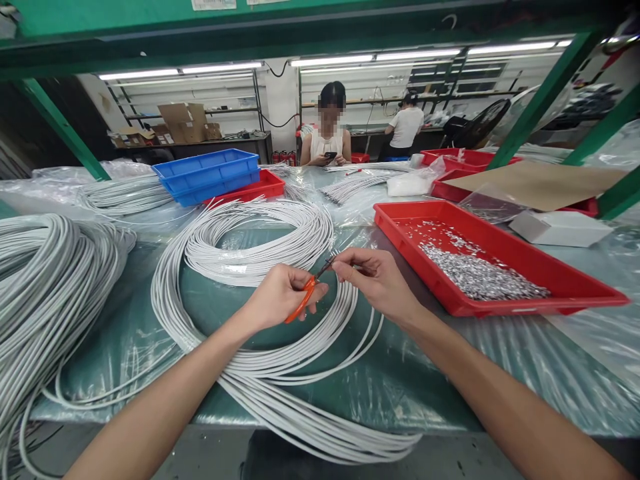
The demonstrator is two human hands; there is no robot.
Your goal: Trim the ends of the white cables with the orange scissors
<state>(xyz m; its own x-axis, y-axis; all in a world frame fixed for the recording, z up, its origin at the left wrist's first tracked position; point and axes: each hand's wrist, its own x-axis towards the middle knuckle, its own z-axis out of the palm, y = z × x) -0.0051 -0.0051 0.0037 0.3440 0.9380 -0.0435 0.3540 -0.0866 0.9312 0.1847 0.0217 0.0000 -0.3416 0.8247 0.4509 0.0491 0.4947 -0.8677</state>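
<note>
My left hand is closed around small orange-handled scissors, whose dark blades point up and to the right. The blade tips meet the fingertips of my right hand. My right thumb and forefinger pinch what looks like a thin cable end, mostly hidden by the fingers. Both hands are above a coil of white cable that lies on the green table. Another coil of white cable lies just behind it. Several cable ends fan out toward the table's front edge.
A red tray of small silvery metal pieces stands to the right. On the left is a large cable bundle. Blue bins and more red trays stand at the back. Green frame posts rise around the table. Two people are beyond it.
</note>
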